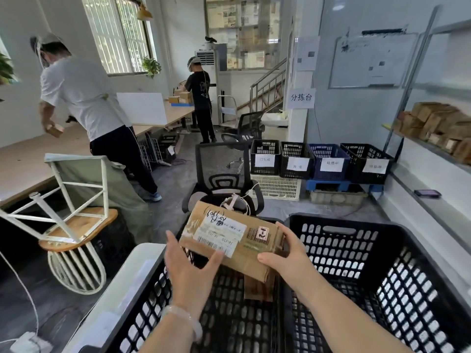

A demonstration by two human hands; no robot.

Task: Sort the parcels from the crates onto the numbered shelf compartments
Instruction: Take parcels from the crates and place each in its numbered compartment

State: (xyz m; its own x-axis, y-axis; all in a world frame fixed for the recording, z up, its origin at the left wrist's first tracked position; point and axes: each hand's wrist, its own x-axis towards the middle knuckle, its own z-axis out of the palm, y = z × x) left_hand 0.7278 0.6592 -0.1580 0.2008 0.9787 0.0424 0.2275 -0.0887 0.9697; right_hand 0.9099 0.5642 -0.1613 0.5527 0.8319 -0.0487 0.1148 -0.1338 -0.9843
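Note:
A brown cardboard parcel (254, 247) with a white shipping label and a small sticker is lifted above the left black crate (142, 319). My left hand (190, 271) holds its near left edge, thumb on the label. My right hand (288, 256) grips its right end, thumb on top. Another cardboard parcel (260, 286) stands in the crate below. The right black crate (397, 263) beside it shows no parcels. Metal shelving (418, 141) at the right carries several brown parcels (441, 121).
A black office chair (224, 174) stands just beyond the crates. Labelled black and blue bins (321, 161) line the far wall. An upturned stool (74, 225) sits at left. Two people work at a long table (28, 159). A phone (427, 193) lies on the right ledge.

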